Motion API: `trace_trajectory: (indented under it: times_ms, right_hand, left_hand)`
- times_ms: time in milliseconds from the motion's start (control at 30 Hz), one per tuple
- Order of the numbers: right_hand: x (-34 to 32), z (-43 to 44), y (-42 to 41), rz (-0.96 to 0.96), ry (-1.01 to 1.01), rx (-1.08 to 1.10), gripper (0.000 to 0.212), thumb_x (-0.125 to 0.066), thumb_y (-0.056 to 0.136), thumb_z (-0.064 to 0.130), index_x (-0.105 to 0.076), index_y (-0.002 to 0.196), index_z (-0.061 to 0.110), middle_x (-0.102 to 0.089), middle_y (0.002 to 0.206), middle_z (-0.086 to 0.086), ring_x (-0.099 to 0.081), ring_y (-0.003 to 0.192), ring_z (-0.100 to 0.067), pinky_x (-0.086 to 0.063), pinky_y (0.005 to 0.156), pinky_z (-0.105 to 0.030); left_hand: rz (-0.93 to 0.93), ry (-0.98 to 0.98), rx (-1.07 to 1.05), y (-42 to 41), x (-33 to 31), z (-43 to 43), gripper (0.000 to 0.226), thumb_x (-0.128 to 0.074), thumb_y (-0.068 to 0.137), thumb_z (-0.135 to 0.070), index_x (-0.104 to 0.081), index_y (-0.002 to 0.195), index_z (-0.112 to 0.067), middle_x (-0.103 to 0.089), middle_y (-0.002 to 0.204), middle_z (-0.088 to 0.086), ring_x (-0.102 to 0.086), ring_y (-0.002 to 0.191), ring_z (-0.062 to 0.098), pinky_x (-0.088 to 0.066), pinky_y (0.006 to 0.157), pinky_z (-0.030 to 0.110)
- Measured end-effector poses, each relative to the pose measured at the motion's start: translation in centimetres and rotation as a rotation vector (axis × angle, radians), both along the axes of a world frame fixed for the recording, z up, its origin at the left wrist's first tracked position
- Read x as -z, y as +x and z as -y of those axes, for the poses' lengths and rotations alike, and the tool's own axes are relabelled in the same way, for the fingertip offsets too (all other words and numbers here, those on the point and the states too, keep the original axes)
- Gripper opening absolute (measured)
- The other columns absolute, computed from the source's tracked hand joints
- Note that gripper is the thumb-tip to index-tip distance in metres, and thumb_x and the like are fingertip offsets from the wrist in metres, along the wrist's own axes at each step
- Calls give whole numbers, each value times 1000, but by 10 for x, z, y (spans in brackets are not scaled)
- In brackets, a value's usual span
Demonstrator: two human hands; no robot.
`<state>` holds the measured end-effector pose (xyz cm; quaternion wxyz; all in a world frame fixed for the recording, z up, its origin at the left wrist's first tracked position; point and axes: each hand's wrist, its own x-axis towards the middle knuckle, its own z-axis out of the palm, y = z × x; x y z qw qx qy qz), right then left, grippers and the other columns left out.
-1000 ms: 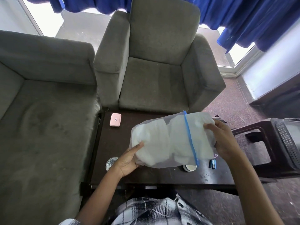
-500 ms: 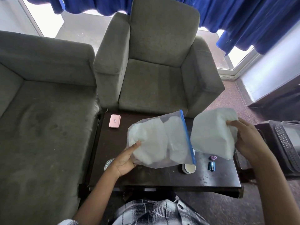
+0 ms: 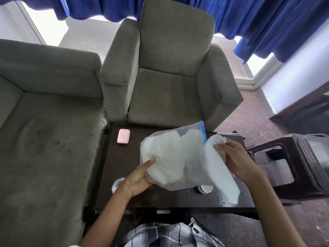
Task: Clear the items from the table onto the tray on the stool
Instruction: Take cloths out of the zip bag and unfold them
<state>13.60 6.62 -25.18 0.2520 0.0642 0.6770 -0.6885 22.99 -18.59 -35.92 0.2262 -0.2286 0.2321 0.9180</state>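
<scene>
- Far left there's a grey sofa (image 3: 44,139), pushed right up against the dark worktop (image 3: 124,157).
- At the worktop's back left corner lies a small pink case (image 3: 123,136). It's got a tiny mark on the lid, way too small to read.
- A clear glass (image 3: 117,183) stands near the front left edge, just beside the left wrist.
- The left hand (image 3: 137,180) holds the lower left corner of a see-through zip bag (image 3: 165,154), thumb on top and fingers curled underneath. The bag is lifted off the worktop and has white padding inside, with no print on it that I can make out.
- Behind the worktop, pretty much centre, is a grey armchair (image 3: 169,77).
- The bag's blue zip strip (image 3: 203,131) points to the right, and a loose white pad (image 3: 217,175) hangs down right at that end. I can't tell if its top is inside the bag's mouth or just next to it.
- A small round tub (image 3: 206,188) on the worktop peeks out from under the bag.
- The right hand (image 3: 238,163) pinches the top of the white pad.
- Right of the worktop is a dark plastic stool (image 3: 261,146) with the grey perforated tray (image 3: 310,163) on it, well apart from both hands.
- Blue curtains (image 3: 267,24) hang across the top.
</scene>
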Motion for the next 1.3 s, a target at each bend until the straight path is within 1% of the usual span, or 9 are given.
trace_trajectory:
  times_ms: [200,333,500,667,767,867,933,1067,1300]
  right_hand:
    - [-3,4,1,-217,162,-115,31,-52,86,-5,-72,101,14,-73,99,2,-65,87,-10,-50,81,-25]
    - [7,4,0,-145,206,-37,21,-55,86,0,-70,81,14,-67,78,-3,-58,75,-20,-43,67,-31]
    - [12,7,6,21,40,-9,27,-49,87,1,-71,80,15,-69,79,-4,-60,75,-22,-43,71,-35]
    - [13,10,12,-65,77,46,11,-57,82,5,-68,85,7,-65,81,-9,-57,74,-23,-41,69,-34]
    - [14,9,16,-58,99,23,20,-66,67,13,-65,81,-1,-59,83,-17,-50,78,-30,-35,70,-36]
    - [12,9,20,-5,40,-30,10,-62,76,5,-65,83,-1,-61,80,-15,-51,75,-31,-39,64,-32]
    - [11,11,22,4,-38,-37,25,-51,82,-7,-69,90,7,-68,81,-7,-59,75,-26,-48,63,-29]
    - [11,14,23,11,-88,-160,52,-46,81,-13,-64,117,20,-69,106,-5,-65,90,-19,-51,75,-30]
    - [9,22,25,-51,-18,-124,39,-55,62,1,-72,89,24,-69,85,1,-62,79,-18,-48,70,-33]
  left_hand:
    - [-18,11,-4,2,-2,-4,74,-94,41,-21,-67,110,-10,-68,114,12,-68,101,25,-58,77,42]
    - [-24,39,1,3,-3,-3,71,-95,42,-19,-69,107,-10,-67,115,12,-67,103,25,-58,80,43]
    - [-45,103,2,4,-7,-4,67,-95,41,-16,-72,103,-9,-69,111,12,-68,100,25,-58,76,41]
    - [-53,124,-12,1,-14,-9,62,-96,36,-14,-75,94,-8,-72,102,11,-70,92,24,-59,71,40]
    - [-44,119,-24,0,-13,-8,64,-96,36,-15,-75,96,-6,-73,102,12,-71,92,23,-59,70,38]
    - [-41,115,-8,1,-12,-8,67,-96,38,-15,-73,100,-6,-72,105,13,-70,94,24,-59,71,38]
    - [-45,118,-7,2,-12,-8,65,-95,38,-15,-74,99,-6,-72,104,12,-70,94,24,-59,71,38]
    - [-60,121,-26,3,-15,-8,62,-95,38,-14,-75,96,-9,-72,103,11,-70,93,24,-59,72,39]
    - [-66,129,-14,5,-16,-11,63,-95,38,-14,-74,97,-7,-72,104,12,-70,94,24,-59,74,39]
